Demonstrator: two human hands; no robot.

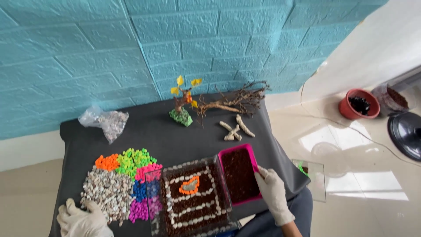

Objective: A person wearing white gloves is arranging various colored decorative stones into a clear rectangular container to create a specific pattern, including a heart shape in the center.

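I saw the pink rectangular tray (251, 154) filled level with dark soil, lying flat on the dark tabletop, its long side touching the right wall of the clear glass box (154, 184); the box held soil crossed by rows of pale pebbles, with an orange-ringed patch near its middle, and stood just right of the grey-white pebble heap (107, 193)

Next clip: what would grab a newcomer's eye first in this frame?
Probably the heaps of coloured pebbles, orange, green, pink, blue and purple, on the dark table left of a clear glass box patterned with pale stones. The gloved right hand grips a pink tray of soil beside the box; the gloved left hand rests at the table's near-left corner.
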